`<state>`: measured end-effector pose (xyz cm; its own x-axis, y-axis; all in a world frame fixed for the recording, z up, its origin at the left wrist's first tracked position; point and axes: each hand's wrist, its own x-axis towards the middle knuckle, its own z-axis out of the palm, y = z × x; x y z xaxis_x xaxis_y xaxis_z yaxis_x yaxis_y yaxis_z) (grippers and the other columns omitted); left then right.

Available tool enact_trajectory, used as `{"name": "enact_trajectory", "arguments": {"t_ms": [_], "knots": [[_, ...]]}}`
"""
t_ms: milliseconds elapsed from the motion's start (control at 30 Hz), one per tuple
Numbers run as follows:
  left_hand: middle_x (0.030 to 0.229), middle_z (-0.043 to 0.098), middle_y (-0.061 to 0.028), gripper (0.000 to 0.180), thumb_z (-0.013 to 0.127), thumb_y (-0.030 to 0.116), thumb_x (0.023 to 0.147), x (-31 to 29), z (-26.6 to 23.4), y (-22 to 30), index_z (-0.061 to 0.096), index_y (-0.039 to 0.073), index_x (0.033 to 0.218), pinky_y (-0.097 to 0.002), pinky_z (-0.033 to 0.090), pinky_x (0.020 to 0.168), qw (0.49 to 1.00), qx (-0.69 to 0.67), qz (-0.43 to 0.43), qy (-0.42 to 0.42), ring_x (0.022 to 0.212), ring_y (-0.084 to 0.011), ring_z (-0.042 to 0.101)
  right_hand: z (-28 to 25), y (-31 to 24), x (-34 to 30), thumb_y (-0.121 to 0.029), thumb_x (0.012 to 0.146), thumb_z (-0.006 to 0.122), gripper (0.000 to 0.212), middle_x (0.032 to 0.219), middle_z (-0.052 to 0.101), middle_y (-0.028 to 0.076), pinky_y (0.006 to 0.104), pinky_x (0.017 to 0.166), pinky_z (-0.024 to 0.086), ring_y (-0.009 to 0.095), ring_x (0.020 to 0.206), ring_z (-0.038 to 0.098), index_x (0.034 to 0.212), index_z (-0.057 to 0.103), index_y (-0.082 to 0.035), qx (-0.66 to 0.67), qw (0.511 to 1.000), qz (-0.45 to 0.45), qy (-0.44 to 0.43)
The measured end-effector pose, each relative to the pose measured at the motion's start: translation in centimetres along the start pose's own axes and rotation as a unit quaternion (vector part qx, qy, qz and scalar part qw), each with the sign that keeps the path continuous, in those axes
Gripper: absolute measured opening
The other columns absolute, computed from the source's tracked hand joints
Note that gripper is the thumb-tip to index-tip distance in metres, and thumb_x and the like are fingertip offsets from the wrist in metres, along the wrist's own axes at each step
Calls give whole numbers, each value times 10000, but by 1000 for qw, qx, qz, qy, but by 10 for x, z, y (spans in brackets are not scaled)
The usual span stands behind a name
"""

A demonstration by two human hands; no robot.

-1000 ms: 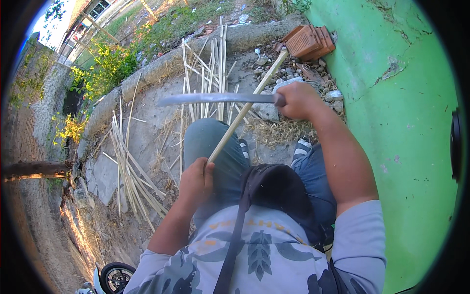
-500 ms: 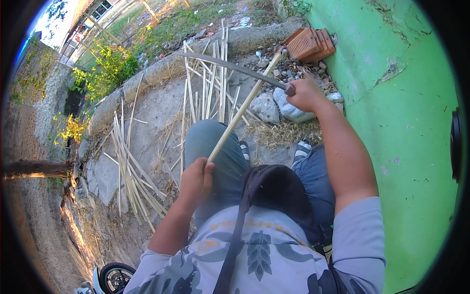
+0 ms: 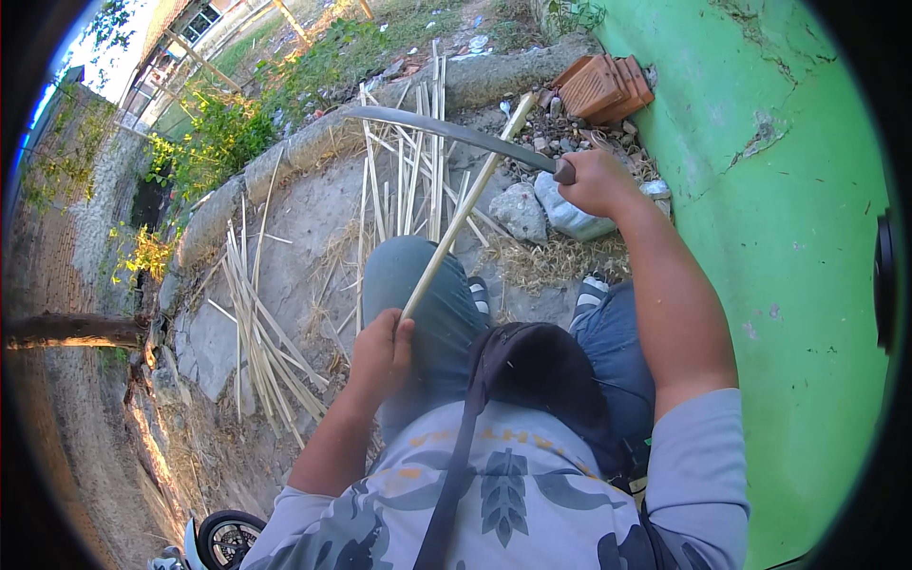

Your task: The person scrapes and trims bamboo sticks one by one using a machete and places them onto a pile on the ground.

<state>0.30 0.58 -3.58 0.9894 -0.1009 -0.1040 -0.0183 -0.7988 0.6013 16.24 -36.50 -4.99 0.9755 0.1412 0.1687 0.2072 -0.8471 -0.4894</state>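
Observation:
My left hand (image 3: 382, 351) is closed around the lower end of a pale bamboo strip (image 3: 463, 211). The strip slants up and away to the right, over my left knee. In my right hand (image 3: 597, 182) is the dark handle of a long machete (image 3: 446, 129) with a curved grey blade. The blade points left and crosses the strip below its far end; whether the two touch, I cannot tell. Beyond my left knee lies a bundle of split bamboo strips (image 3: 436, 157). A second loose pile of bamboo strips (image 3: 258, 337) is spread on the ground to the left.
A green wall (image 3: 760, 285) rises close on my right. Near its foot are stacked terracotta tiles (image 3: 605, 89), rubble and a pale stone (image 3: 518, 211). A low concrete kerb (image 3: 285, 157) curves around the far side. A motorbike wheel (image 3: 228, 540) shows at lower left.
The machete has turned so that more of its blade's flat side and curve shows. The bamboo strip's far end has shifted slightly left. Both hands keep their holds.

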Motion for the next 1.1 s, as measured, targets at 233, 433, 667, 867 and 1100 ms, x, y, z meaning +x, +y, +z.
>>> {"name": "enact_trajectory", "arguments": {"t_ms": [233,433,667,867,1100], "knots": [[836,659,-233,297,534,280,1027,-2,1,-7,623,4,1092,-462,494,721,1000,-13,13,19,802,-436,645,-11,-46,-6,-238,779,694,143,805,700,146,477,719,533,368,781,681,846,701,-112,-79,990,-101,-52],[833,660,-229,299,542,277,1026,-1,0,-5,634,4,1108,-439,499,714,1000,-21,14,-2,784,-405,654,-7,21,4,-228,781,701,193,818,687,180,464,722,519,379,790,666,883,686,-65,30,998,58,23],[829,656,-227,284,550,266,1023,-3,2,-5,629,5,1102,-428,501,708,1000,-27,4,11,762,-383,654,-8,-17,-3,-230,775,703,196,782,678,171,476,701,504,382,753,661,876,678,-65,0,999,-47,2],[838,646,-236,274,522,270,1031,-2,1,-8,620,15,1057,-464,494,711,999,-5,45,20,798,-443,635,-4,9,-1,-227,766,707,183,766,683,154,471,703,517,374,760,670,853,680,-69,21,999,-42,-22],[850,637,-256,303,512,297,1028,4,-5,-4,588,4,1034,-497,478,713,999,13,32,-21,835,-481,618,-6,-5,0,-241,753,712,175,785,695,141,478,728,528,374,784,675,840,691,-91,9,999,-41,-5]]}}
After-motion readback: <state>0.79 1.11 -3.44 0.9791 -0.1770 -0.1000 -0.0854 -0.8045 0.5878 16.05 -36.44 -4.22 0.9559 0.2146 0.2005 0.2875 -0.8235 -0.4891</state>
